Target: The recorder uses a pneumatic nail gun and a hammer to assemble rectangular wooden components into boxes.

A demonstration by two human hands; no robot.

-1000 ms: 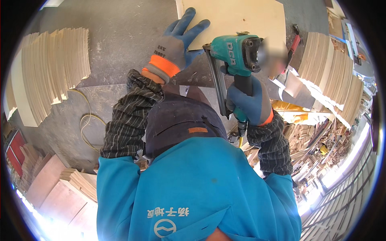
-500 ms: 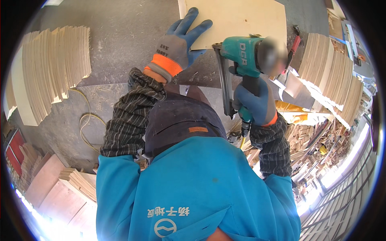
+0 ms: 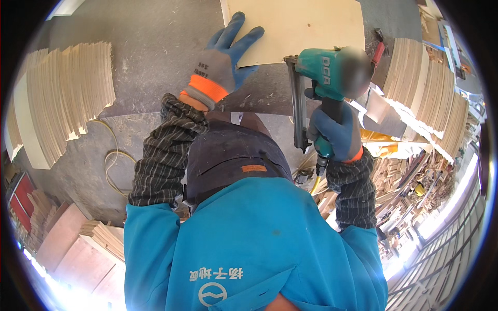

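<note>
A pale wooden panel [image 3: 306, 28] lies flat on the dark worktable [image 3: 150, 57] at the far side. My left hand [image 3: 225, 54], in a blue and grey glove with an orange cuff, rests with fingers spread over the panel's near left corner. In my right hand [image 3: 336, 129], gloved alike, is the grip of a teal nail gun [image 3: 320, 70]. Its nose sits at the panel's near edge, and the long magazine runs back toward me. Whether the nose touches the wood I cannot tell. A yellow air hose [image 3: 315, 185] hangs from the handle's base.
Stacks of thin boards stand at the left [image 3: 67, 93] and the right [image 3: 425, 93]. A red-handled hammer [image 3: 379, 51] lies by the right stack. Wood offcuts [image 3: 399, 192] are heaped at lower right, and a coiled hose [image 3: 109, 160] lies on the floor at left.
My left hand and the panel have shifted slightly left. The nail gun in my right hand has moved a little right and nearer to me.
</note>
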